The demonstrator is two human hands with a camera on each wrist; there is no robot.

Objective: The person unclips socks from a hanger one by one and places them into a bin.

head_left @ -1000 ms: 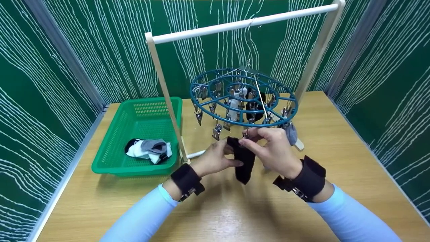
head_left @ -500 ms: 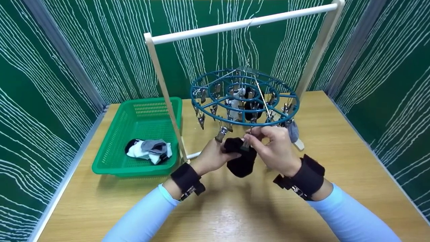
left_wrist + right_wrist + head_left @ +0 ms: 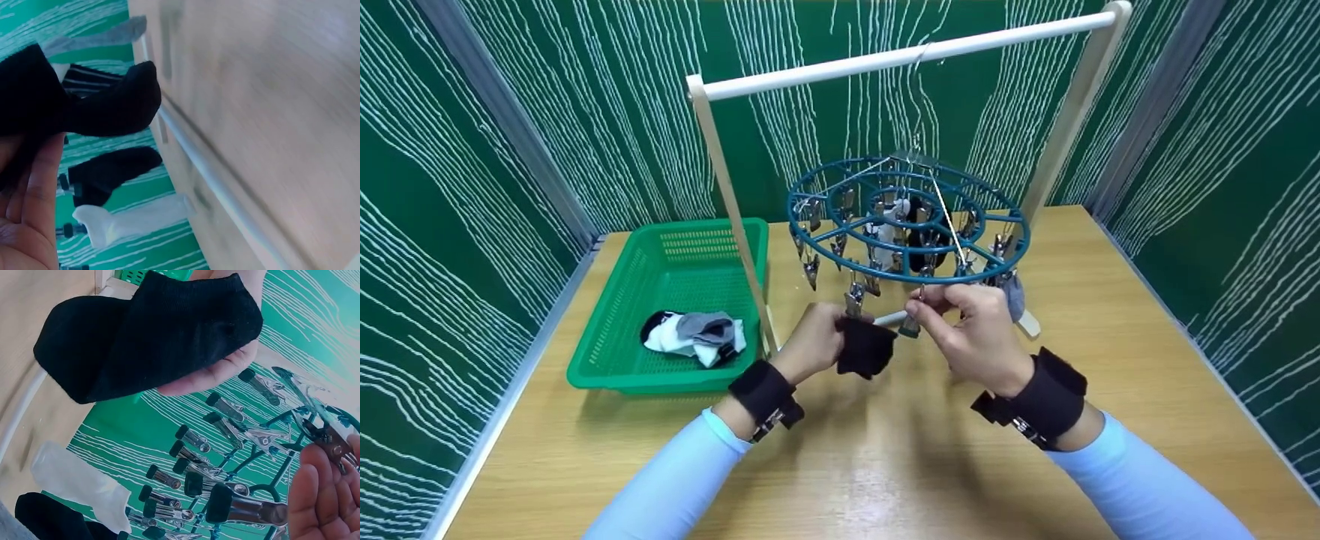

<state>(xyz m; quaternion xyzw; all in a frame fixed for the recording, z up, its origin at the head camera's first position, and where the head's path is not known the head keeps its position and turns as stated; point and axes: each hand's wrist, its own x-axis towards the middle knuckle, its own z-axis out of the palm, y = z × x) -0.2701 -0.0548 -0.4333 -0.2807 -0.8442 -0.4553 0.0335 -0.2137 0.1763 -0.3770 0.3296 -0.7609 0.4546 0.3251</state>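
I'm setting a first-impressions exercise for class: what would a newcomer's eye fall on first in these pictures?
Probably the round blue hanger, dangling metal clips beneath the white bar. Below its near edge, the left hand holds a black sock while the right hand pinches one of the clips. The bright green basket, with socks inside, stands out on the table's left side.

This looks like a small booth of the kind seen in a test lab. 3 green panels scrawled with wavy white lines wall it in: the back panel (image 3: 645, 112) at 12 o'clock, the left panel (image 3: 427, 247) at 9, the right panel (image 3: 1252, 247) at 3. Grey corner posts (image 3: 502, 112) stand at 10 and 2 o'clock. A wood-grain surface (image 3: 870, 472) reaches the panels, carrying household laundry gear: a green basket (image 3: 690, 289) at 9 o'clock and, towards 1 o'clock, a drying frame (image 3: 870, 61) with a clip hanger (image 3: 915, 279).
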